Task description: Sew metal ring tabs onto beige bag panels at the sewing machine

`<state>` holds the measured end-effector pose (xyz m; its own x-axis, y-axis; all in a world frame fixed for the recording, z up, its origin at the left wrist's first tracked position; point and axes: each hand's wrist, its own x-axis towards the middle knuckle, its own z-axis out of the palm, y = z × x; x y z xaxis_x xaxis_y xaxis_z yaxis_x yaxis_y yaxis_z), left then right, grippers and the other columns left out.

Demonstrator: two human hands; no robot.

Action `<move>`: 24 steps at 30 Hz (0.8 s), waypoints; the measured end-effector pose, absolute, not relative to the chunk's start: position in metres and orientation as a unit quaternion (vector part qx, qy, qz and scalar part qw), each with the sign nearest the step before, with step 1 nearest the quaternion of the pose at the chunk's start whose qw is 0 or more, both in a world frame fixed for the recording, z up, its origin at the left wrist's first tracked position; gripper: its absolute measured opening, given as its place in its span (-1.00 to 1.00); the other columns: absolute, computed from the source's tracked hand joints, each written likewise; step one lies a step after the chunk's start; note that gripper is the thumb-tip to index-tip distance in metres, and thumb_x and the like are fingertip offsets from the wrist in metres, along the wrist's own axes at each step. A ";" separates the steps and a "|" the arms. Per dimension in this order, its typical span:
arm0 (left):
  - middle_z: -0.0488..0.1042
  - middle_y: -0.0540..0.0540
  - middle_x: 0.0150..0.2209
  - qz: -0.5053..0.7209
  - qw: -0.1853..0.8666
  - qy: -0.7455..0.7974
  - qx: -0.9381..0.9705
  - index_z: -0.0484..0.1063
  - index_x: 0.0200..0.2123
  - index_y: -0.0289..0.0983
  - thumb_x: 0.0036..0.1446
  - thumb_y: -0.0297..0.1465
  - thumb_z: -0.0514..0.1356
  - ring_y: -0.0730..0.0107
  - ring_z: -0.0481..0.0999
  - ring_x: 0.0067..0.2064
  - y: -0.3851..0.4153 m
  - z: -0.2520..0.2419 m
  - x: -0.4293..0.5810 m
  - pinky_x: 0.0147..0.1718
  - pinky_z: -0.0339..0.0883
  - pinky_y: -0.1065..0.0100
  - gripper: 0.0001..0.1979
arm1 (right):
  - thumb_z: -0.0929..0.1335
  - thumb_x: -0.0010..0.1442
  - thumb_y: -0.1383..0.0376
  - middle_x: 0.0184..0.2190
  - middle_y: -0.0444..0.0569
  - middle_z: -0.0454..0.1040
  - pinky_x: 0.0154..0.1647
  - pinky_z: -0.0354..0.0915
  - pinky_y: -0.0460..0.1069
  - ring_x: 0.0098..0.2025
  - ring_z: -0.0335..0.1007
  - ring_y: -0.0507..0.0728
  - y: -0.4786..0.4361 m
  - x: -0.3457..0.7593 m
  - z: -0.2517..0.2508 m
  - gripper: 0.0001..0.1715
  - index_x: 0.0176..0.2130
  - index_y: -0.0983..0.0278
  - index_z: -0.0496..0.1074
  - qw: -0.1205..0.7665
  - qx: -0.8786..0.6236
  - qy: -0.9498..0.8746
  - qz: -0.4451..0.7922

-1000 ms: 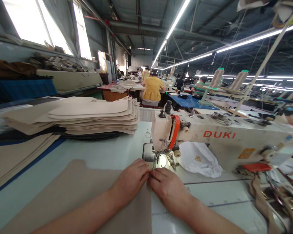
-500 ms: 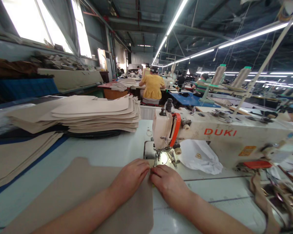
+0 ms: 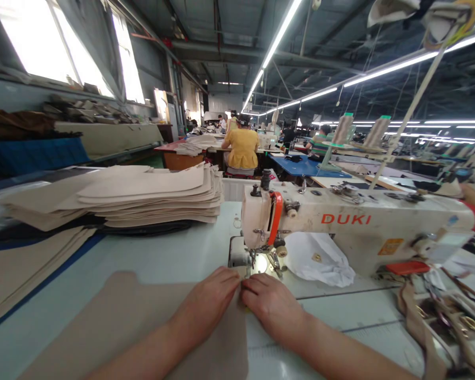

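Observation:
A flat beige fabric panel point(image 3: 134, 316) lies on the pale sewing table point(image 3: 174, 258), its right edge running up toward the needle area of the sewing machine point(image 3: 301, 211). My left hand point(image 3: 211, 295) pinches the panel near its upper right corner, fingertips just in front of the presser foot. Close against it, my right hand point(image 3: 269, 301) has its fingers curled and pressed together at the same edge. A small yellow bit shows beneath the right fingers. What exactly lies between the fingertips is partly hidden by the hands.
Stacked beige panels point(image 3: 154, 198) sit at the left, with more panels point(image 3: 27, 269) nearer me. A crumpled white cloth point(image 3: 319, 258) lies under the machine arm. Straps with metal rings point(image 3: 431, 322) are at the right. Thread cones point(image 3: 342, 129) stand behind; a person in yellow point(image 3: 241, 145) sits ahead.
The view has tilted and turned slightly, so the machine and stacks appear lower and a little left. Both hands stay at the panel's edge by the needle, with little visible movement.

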<state>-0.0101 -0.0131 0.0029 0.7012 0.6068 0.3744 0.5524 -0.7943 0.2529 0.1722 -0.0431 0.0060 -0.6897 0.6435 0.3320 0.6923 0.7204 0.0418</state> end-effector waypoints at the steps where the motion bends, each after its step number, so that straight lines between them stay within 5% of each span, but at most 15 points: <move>1: 0.49 -0.08 -0.25 0.226 0.066 0.315 0.919 0.42 -0.25 -0.27 0.24 -0.53 -0.02 0.31 0.43 -0.20 -0.013 0.002 -0.008 -0.16 0.37 0.30 -0.78 | 0.37 0.18 0.38 -0.32 -0.04 0.44 -0.18 0.27 -0.02 -0.24 0.31 0.12 -0.042 0.174 0.006 -0.95 -0.34 0.33 0.40 0.146 -0.362 -0.917 -0.087; 24: 0.52 -0.11 -0.23 0.241 0.027 0.266 0.933 0.45 -0.26 -0.30 0.20 -0.59 0.01 0.30 0.46 -0.16 0.027 -0.004 0.021 -0.09 0.39 0.26 -0.78 | 0.34 0.22 0.40 -0.19 0.03 0.48 -0.05 0.30 0.00 -0.12 0.34 0.14 -0.017 0.202 0.002 -0.92 -0.23 0.34 0.42 0.165 -0.401 -0.900 -0.045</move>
<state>0.0211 0.0272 -0.0043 0.7423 0.5093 0.4353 0.4837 -0.8570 0.1778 0.2017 -0.0169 0.0020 -0.6241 0.7067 0.3334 0.7362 0.6748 -0.0523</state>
